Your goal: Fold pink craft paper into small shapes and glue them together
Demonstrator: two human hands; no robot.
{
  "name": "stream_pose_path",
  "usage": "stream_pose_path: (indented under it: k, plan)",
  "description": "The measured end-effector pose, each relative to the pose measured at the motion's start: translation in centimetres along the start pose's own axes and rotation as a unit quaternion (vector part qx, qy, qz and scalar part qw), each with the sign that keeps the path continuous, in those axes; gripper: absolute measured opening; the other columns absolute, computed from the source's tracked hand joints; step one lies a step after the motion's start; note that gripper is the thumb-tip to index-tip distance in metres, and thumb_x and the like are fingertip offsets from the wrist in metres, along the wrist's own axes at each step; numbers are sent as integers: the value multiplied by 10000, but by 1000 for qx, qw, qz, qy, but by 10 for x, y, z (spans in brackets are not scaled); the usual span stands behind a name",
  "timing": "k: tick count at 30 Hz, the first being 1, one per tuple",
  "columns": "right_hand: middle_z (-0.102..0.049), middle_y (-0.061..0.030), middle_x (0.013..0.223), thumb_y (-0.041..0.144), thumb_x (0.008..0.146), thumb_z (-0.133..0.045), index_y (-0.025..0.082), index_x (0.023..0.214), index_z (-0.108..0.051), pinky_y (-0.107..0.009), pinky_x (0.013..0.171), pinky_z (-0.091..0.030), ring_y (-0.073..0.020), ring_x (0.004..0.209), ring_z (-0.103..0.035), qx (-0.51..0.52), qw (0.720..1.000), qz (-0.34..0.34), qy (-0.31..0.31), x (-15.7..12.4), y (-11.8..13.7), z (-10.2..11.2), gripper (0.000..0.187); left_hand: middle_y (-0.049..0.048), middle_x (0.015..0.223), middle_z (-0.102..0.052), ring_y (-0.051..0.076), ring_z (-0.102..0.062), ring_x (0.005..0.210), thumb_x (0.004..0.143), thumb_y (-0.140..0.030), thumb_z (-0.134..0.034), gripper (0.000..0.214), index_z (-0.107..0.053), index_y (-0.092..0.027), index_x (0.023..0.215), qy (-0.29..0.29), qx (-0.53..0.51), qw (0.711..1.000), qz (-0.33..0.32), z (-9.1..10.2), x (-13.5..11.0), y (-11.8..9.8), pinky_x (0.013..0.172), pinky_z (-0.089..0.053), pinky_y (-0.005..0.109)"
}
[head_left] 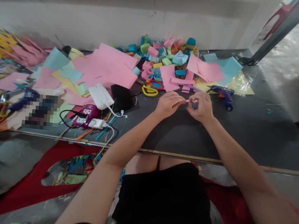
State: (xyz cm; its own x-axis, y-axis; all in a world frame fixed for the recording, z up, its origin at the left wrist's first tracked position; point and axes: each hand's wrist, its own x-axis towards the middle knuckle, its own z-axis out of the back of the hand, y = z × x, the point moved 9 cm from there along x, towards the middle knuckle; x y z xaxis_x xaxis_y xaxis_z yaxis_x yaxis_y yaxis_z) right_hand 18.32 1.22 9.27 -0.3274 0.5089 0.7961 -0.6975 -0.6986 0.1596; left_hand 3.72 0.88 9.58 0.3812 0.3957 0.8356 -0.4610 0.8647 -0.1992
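Over the dark table (255,136), a thin pink paper strip (187,101) spans the small gap between my hands. My left hand (169,104) pinches one end of it, fingers pressed together. The fingers of my right hand (201,104) curl into a ring around the other end, which is mostly hidden. Just right of that hand lies a blue glue gun (223,93) with an orange trigger. Behind my left hand are scissors with red and yellow handles (150,90). Pink paper pieces (167,77) lie behind both hands.
Small folded paper boxes (180,58) in several colours pile against the wall. Pink sheets (108,66) spread to the left. A purple power strip (87,115), white adapter (100,96) and cables sit near the front edge. A red chair (25,188) is below.
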Motion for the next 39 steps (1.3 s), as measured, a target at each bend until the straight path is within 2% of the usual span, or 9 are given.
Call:
stream_pose_path:
  k: [6,11,17,20,27,31,35,39]
  plan:
    - [-730,-42,925,185,790,-591,279,936,-475,-484,916,-537,-278,965,-703,11,1000,-8,26,1,-7,-3,209,34,912,-827,153,-753,869,1076,-376,-570,297,-786,-238,925,-27,-17,999,37,6,2,9,856,-590,347]
    - [-702,-25,883,144,770,-573,279,917,-446,-470,883,-539,-261,893,-677,2,999,-14,31,4,-19,2,237,42,881,-831,161,-770,849,1071,-451,-571,357,-790,-229,896,-54,-5,997,62,19,5,16,837,-597,350]
    - [-688,-11,874,140,788,-564,280,913,-434,-438,863,-539,-235,842,-645,-19,999,7,25,6,-24,8,228,41,912,-834,174,-763,892,1065,-478,-572,358,-804,-247,921,-40,1,994,97,18,3,29,891,-597,376]
    - [-681,-7,864,151,801,-558,279,899,-432,-430,856,-539,-228,829,-639,-33,999,18,23,7,-27,11,204,40,910,-828,184,-755,900,1048,-474,-606,320,-802,-253,926,-51,-6,991,124,22,1,41,906,-591,385]
    - [-690,-11,872,156,828,-561,278,882,-425,-423,846,-536,-226,832,-629,-29,999,29,17,9,-28,17,191,34,888,-817,177,-738,867,1022,-441,-662,261,-810,-247,930,-65,-20,982,175,26,-2,56,843,-602,349]
    - [-669,-16,866,157,804,-563,275,867,-440,-459,873,-531,-242,863,-639,-33,998,-28,35,5,-45,14,182,37,871,-812,165,-736,842,1018,-451,-665,275,-812,-241,918,-77,-30,978,193,28,-6,66,805,-606,324]
    - [-623,-15,828,145,746,-576,273,891,-471,-473,841,-538,-243,828,-625,-26,998,-58,-14,-1,-57,24,220,52,859,-811,156,-734,781,971,-538,-703,342,-814,-218,918,-116,-82,961,238,34,-15,92,756,-604,305]
    - [-645,-26,869,184,813,-582,263,982,-537,-430,776,-563,-222,798,-635,38,996,-60,-48,-2,-40,26,192,35,709,-760,134,-711,641,922,-646,-707,475,-813,-184,941,-62,-211,921,323,8,-26,111,598,-559,258]
